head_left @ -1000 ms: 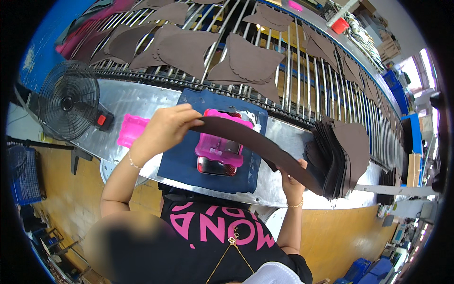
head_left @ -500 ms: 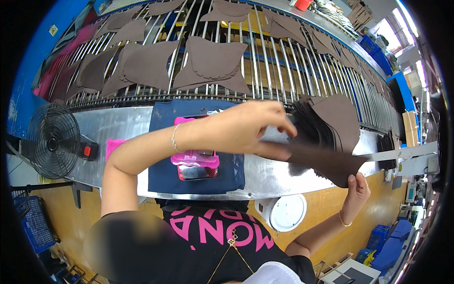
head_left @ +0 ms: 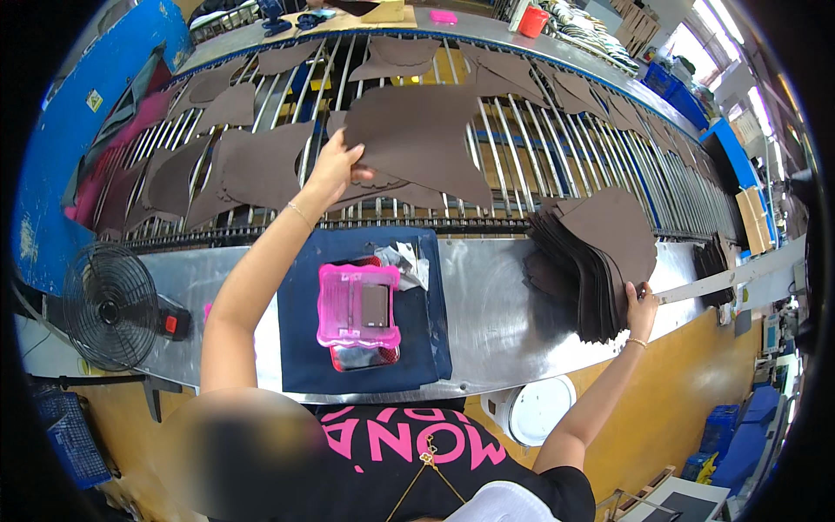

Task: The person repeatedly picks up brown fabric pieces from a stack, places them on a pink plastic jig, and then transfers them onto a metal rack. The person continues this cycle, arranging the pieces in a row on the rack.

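My left hand (head_left: 334, 170) reaches out over the metal bars and pinches the left edge of a flat, dark brown cut piece (head_left: 419, 139). That piece is slightly blurred and covers other brown pieces lying on the bars. On the right, a thick fanned stack of the same brown pieces (head_left: 591, 261) lies on the metal table. My right hand (head_left: 642, 311) is at the lower right edge of this stack, its fingers closed on the edge of a brown piece there. Whether it grips one layer or several, I cannot tell.
Rows of brown pieces (head_left: 261, 161) lie across the bar conveyor (head_left: 539, 165). A pink plastic box (head_left: 339, 304) rests on dark blue cloth (head_left: 304, 365). A black fan (head_left: 109, 304) stands at left. A pale strip (head_left: 739, 278) juts in from the right, beside the stack.
My left hand has carried a brown piece from beside the stack forward and left, over the bars. My right hand has moved slightly up and left to the stack's edge.
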A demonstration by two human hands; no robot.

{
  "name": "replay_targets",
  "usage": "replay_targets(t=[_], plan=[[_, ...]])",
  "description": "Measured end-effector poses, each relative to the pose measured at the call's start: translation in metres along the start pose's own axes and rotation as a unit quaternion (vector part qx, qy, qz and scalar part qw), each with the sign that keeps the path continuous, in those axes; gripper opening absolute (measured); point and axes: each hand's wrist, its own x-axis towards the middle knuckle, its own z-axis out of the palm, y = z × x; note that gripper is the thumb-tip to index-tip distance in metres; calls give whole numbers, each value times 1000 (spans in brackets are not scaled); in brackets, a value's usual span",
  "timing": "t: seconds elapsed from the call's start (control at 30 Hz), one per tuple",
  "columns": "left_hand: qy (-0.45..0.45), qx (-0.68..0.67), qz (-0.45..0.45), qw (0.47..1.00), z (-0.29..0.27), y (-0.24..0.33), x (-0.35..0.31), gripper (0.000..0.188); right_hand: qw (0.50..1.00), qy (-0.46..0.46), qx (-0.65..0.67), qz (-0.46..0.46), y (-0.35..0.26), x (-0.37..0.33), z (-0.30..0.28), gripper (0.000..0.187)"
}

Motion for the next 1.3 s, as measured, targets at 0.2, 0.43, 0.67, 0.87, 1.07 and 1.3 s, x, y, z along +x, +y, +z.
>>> replay_targets(t=[0.2, 0.43, 0.67, 0.87, 1.07, 1.3], plan=[[51, 10, -58, 997, -52, -61, 41, 37, 995, -6, 39, 87, 4, 12, 3, 81], [48, 38, -82, 995, -53, -88, 71, 31, 995, 74, -6, 74, -14, 4, 2, 72], [138, 347, -58, 926, -57, -84, 66, 53, 995, 56, -50, 73, -47, -12, -36, 42], [23, 419, 29, 907, -50, -34, 17, 59, 983, 114, 140, -42, -97, -46, -84, 28], [-118, 308, 108, 938, 35, 47, -71, 55, 844, 96, 505, -153, -168, -87, -84, 30], [-142, 216, 17, 966, 28, 125, -141, 35, 681, -88, 698, -201, -263, -147, -43, 22]])
